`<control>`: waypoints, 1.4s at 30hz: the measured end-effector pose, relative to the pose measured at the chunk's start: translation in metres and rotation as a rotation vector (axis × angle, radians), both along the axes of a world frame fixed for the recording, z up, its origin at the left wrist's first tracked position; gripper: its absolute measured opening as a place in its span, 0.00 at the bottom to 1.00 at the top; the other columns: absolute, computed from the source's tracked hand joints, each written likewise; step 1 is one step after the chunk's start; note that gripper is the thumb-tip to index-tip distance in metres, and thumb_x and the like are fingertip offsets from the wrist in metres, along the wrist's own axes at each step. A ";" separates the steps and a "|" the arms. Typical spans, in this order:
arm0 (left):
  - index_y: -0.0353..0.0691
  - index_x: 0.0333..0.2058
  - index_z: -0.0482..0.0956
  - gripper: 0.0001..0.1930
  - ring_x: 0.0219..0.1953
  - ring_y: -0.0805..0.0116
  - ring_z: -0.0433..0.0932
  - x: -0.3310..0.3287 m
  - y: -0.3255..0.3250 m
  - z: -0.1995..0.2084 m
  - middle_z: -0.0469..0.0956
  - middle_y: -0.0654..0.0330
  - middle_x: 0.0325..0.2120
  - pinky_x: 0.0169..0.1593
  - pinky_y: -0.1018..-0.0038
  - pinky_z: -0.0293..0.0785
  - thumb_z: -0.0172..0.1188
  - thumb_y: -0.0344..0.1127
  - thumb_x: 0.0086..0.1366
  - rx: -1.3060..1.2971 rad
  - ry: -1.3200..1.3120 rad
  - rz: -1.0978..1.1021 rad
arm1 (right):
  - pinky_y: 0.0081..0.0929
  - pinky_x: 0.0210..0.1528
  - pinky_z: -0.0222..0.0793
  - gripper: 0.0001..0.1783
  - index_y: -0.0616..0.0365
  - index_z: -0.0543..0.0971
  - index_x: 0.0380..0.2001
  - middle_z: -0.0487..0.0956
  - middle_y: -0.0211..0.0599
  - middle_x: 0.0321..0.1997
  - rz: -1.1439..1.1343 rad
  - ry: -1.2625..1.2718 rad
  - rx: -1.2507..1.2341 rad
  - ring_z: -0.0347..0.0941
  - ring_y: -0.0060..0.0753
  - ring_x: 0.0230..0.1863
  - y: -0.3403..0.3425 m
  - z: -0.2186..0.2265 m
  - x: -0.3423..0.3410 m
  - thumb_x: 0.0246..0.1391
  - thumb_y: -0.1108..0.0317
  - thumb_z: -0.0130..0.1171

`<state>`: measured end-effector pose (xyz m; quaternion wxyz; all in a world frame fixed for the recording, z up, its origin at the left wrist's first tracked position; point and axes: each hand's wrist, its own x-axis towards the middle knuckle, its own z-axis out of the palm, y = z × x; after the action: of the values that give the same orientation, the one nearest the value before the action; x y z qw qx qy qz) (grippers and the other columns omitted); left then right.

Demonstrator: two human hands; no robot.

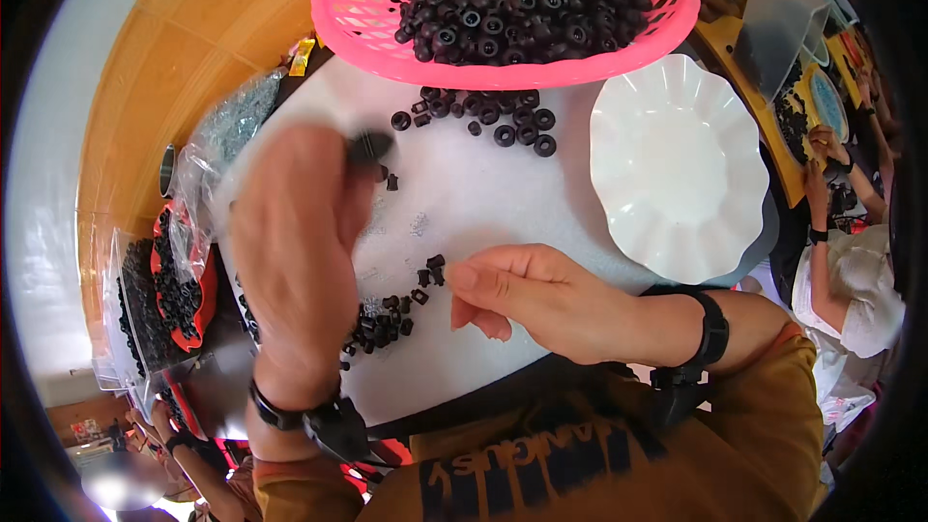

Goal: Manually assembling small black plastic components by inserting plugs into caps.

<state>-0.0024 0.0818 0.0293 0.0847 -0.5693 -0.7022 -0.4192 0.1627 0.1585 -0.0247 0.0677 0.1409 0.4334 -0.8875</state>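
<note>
My left hand (pixel 298 232), smeared by motion, is raised over the left side of the white work surface (pixel 541 193). At its fingertips a dark rounded piece (pixel 370 148) sticks out, too blurred to name. My right hand (pixel 536 298) is low over the middle with thumb and forefinger pressed together. Right at those fingertips are small black parts (pixel 436 269); whether one is gripped I cannot tell. A pile of similar black parts (pixel 382 327) lies between my two hands, nearer my body. Further off, black rings (pixel 505 135) are scattered below the pink basket (pixel 445 73).
The basket is heaped with black ring-shaped pieces (pixel 527 5). To the right stands a white scalloped dish (pixel 677 169). Small clear bits (pixel 418 224) lie on the surface. Bags of black parts (pixel 179 280) sit at left. Other people's hands (pixel 829 145) work at a table on the far right.
</note>
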 end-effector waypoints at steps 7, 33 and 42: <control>0.28 0.42 0.71 0.17 0.18 0.84 0.52 -0.001 0.042 0.026 0.55 0.73 0.16 0.23 0.86 0.49 0.45 0.38 0.63 -0.019 -0.575 -0.020 | 0.13 0.25 0.56 0.21 0.56 0.73 0.23 0.65 0.21 0.18 0.007 0.052 -0.006 0.58 0.12 0.23 0.000 0.001 -0.004 0.57 0.50 0.47; 0.38 0.28 0.74 0.09 0.24 0.59 0.69 0.001 -0.051 -0.033 0.69 0.59 0.19 0.30 0.69 0.62 0.61 0.28 0.46 -0.476 0.053 0.050 | 0.13 0.18 0.47 0.16 0.58 0.69 0.19 0.61 0.17 0.15 0.313 0.183 0.113 0.52 0.07 0.18 -0.009 -0.007 -0.004 0.55 0.61 0.54; 0.38 0.32 0.74 0.06 0.29 0.58 0.72 -0.035 -0.015 -0.039 0.73 0.58 0.26 0.38 0.68 0.64 0.54 0.29 0.53 -0.504 0.265 0.125 | 0.13 0.18 0.48 0.16 0.58 0.69 0.19 0.61 0.16 0.16 0.298 0.152 0.043 0.52 0.07 0.19 -0.005 -0.005 -0.007 0.55 0.61 0.54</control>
<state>-0.0374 0.0668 -0.0097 0.0571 -0.5779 -0.8006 -0.1476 0.1561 0.1539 -0.0302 0.1625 0.0089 0.4723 -0.8663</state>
